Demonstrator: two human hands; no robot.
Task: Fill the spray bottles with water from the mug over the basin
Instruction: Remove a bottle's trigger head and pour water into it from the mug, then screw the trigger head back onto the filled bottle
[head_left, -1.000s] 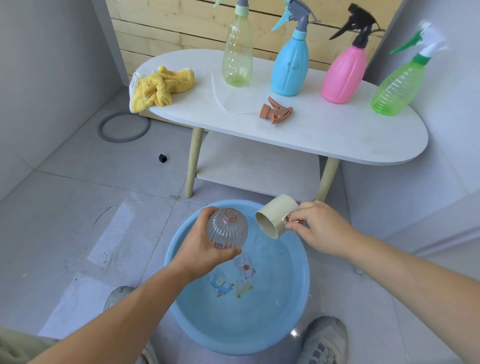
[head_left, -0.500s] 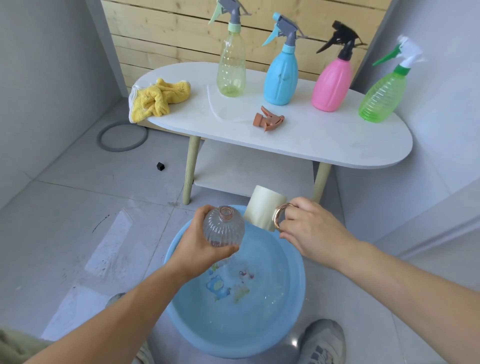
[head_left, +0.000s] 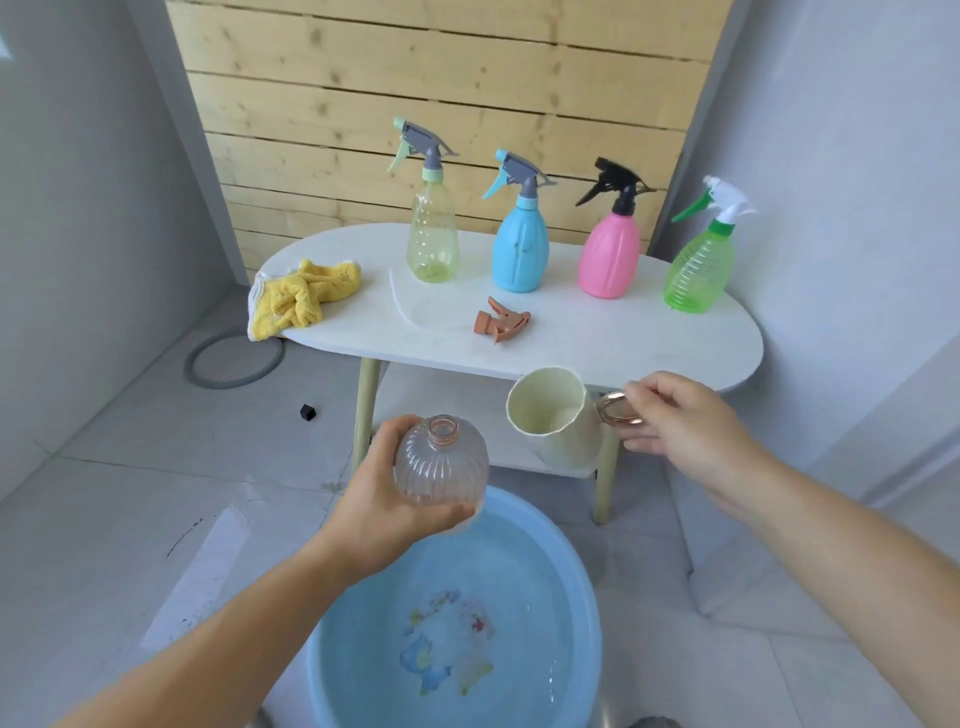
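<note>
Cream mug (head_left: 558, 415) in right hand (head_left: 680, 431) — clear ribbed bottle (head_left: 441, 467) in left hand (head_left: 374, 514)

Home corner: grey floor tiles (head_left: 130, 493), plank wall (head_left: 441, 78), small white table (head_left: 597, 338).

Mug (head_left: 558, 415) right of open bottle (head_left: 441, 462), basin (head_left: 582, 582) below.

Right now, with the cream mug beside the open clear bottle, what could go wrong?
The clear ribbed bottle has a narrow neck and the cream mug a wide rim, so water may miss. The mug seems beyond the blue plastic basin, so spill could hit the floor. The right hand pinches only the thin ring handle; the mug might swing.
</note>
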